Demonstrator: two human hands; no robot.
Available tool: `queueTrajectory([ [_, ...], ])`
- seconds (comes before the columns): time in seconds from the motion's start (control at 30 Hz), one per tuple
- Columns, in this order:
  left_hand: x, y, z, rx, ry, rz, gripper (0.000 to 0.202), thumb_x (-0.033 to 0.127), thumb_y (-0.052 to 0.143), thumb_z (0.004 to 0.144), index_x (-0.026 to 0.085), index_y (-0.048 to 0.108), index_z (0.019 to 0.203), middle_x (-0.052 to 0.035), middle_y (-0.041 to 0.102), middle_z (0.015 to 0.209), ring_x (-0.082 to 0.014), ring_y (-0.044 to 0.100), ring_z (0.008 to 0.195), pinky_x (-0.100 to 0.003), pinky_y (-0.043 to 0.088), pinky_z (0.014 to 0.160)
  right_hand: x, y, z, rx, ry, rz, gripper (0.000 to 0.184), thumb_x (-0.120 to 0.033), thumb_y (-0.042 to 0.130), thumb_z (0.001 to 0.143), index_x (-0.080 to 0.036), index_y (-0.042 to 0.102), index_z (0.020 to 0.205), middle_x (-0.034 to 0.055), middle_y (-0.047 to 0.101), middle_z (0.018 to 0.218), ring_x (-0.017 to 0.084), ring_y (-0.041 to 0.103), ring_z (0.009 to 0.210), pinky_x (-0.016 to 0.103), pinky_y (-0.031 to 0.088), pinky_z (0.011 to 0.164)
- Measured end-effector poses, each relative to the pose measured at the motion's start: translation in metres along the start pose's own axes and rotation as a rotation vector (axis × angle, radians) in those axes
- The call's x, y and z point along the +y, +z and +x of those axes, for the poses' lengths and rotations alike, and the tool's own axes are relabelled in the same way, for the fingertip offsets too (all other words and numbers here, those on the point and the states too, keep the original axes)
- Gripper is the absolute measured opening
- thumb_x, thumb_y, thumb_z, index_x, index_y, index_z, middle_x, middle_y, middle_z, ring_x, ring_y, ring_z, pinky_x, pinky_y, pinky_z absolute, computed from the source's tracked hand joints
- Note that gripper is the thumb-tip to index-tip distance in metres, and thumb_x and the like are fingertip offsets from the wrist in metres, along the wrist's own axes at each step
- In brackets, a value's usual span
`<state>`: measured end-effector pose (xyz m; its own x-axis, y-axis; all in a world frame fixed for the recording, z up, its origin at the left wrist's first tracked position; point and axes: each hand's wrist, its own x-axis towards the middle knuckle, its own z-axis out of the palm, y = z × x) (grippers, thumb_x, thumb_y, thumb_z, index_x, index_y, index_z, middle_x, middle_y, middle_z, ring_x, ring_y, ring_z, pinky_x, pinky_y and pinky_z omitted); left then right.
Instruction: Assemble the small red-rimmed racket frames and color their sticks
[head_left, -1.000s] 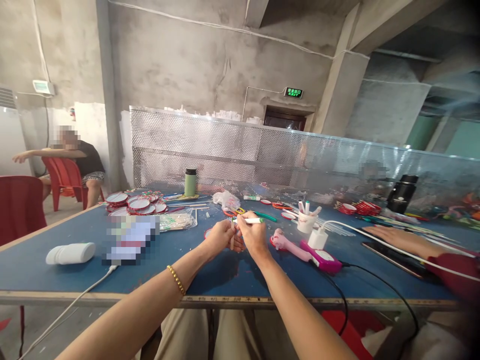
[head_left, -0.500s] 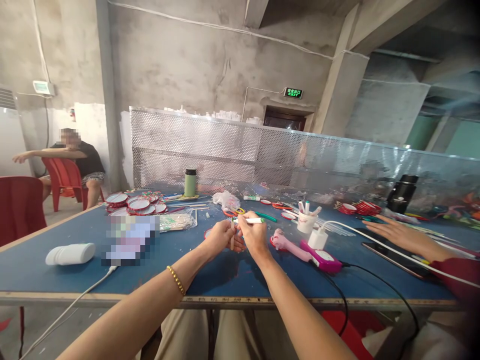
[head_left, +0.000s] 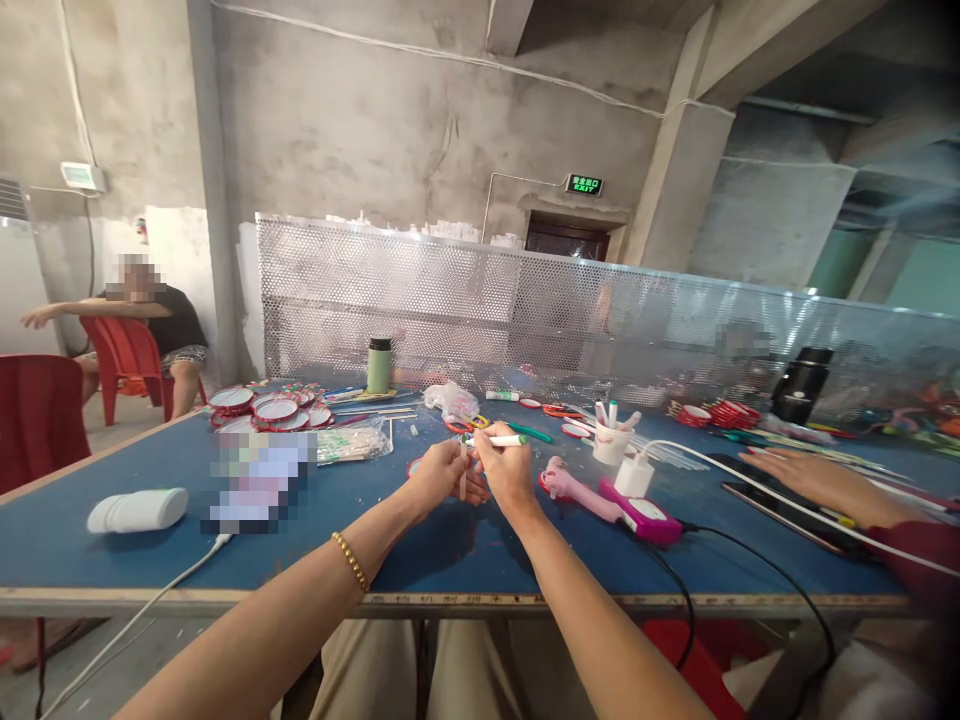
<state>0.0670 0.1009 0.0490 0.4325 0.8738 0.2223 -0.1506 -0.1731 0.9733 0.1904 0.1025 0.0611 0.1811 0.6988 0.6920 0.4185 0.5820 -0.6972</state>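
My right hand [head_left: 506,468] is closed around a white marker pen [head_left: 501,441] with a green end, held almost level, its tip toward my left fingers. My left hand [head_left: 444,472] is closed on a thin pale stick [head_left: 463,486] that sticks down between the two hands. Whatever is at the stick's upper end is hidden by my fingers. A red-rimmed disc [head_left: 412,467] peeks out beside my left hand, mostly covered. Close to my right hand lies a pink glue gun [head_left: 581,490] with a red-rimmed piece under its nozzle.
Red-rimmed white discs [head_left: 276,408] are piled at the back left, near a green bottle [head_left: 379,366]. A paper cup [head_left: 610,442] holds markers. A phone [head_left: 259,485] and a white case [head_left: 138,510] lie left. A co-worker's hand [head_left: 817,478] rests at right.
My hands keep nearly the same pose with the marker and stick. The co-worker's hand at right has shifted slightly lower and to the right.
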Motion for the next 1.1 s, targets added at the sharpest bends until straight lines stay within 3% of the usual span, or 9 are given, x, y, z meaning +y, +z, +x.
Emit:
queueTrajectory([
  [0.9,-0.0010,-0.0004,0.0003,0.007,0.010,0.005,0.036,0.052,0.064,0.077,0.019,0.048,0.076,-0.0026,0.067,0.060,-0.0231,0.071,0.060,-0.039,0.058,0.065,-0.0044,0.0003,-0.0004,-0.003,0.009,0.016,0.020,-0.037,0.056,0.078,-0.022,0.054,0.065,-0.0029,0.058,0.050,0.013,0.053,0.041,0.023,0.040,0.044],
  [1.1,-0.0005,-0.0009,-0.0003,-0.005,0.018,-0.007,0.034,0.049,0.063,0.078,0.019,0.050,0.079,-0.0034,0.068,0.062,-0.0232,0.072,0.061,-0.039,0.058,0.066,-0.0070,0.0001,-0.0001,0.024,0.075,0.068,0.023,-0.040,0.057,0.079,-0.021,0.055,0.065,-0.0033,0.057,0.046,0.013,0.054,0.040,0.023,0.042,0.045],
])
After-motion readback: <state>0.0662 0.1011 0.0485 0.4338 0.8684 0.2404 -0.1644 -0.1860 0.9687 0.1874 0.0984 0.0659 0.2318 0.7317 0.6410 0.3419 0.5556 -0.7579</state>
